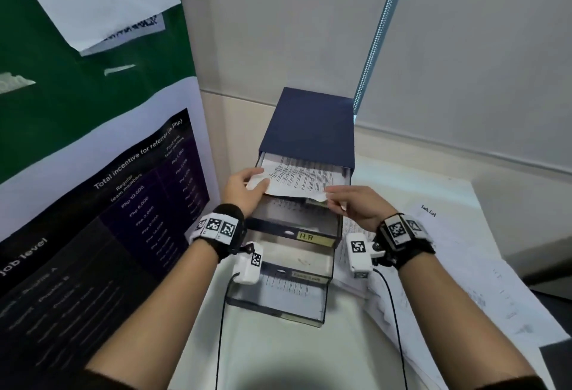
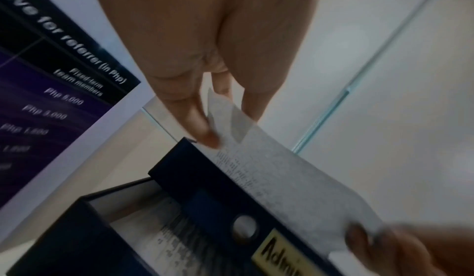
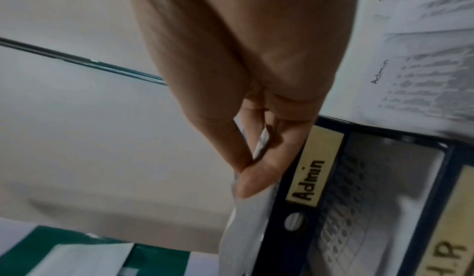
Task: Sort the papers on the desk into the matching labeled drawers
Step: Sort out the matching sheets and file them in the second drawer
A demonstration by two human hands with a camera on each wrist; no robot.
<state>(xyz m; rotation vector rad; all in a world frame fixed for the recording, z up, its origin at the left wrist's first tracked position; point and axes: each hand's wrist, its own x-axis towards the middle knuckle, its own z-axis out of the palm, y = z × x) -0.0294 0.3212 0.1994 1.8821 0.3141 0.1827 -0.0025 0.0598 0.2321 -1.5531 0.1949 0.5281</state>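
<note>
A printed sheet hangs level over the top drawer of a dark blue drawer cabinet. My left hand pinches its near left corner and my right hand pinches its near right corner. The left wrist view shows the sheet between thumb and fingers of the left hand, above the drawer labeled Admin. In the right wrist view the right hand grips the sheet's edge beside the Admin label. All three drawers stand pulled out in steps, with H.R below and a third drawer lowest.
Loose printed papers lie spread on the white desk to the right of the cabinet, one headed Task List. A large poster panel stands close on the left. A blind's bead chain hangs behind the cabinet.
</note>
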